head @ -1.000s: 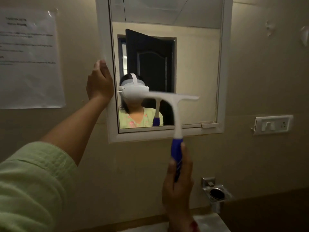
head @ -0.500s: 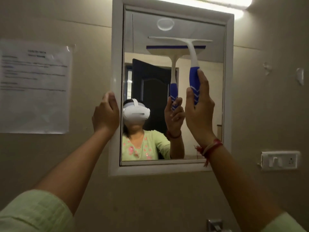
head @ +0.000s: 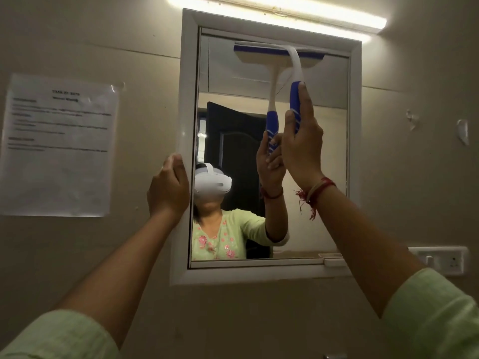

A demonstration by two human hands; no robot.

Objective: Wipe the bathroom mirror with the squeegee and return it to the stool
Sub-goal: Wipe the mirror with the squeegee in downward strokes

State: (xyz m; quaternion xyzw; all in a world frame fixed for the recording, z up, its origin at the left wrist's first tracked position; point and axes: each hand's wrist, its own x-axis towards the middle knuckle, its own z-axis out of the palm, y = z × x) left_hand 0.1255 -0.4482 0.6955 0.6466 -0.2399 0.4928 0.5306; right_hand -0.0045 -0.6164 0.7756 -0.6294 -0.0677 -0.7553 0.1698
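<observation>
The wipe looks barely begun: the squeegee point(head: 295, 64) has its blade against the top edge of the mirror point(head: 333, 161), seemingly set for a downward pull, so the pane below is left to do, as is the return to the stool, which is out of view. The right grip point(head: 302, 147) is curled tight round the blue handle, blade straight above it, while the left grip point(head: 168, 189) clasps the mirror's white frame on its left side

The single head-worn view faces the wall mirror point(head: 334, 156) straight on, close up, tilted slightly upward.
</observation>
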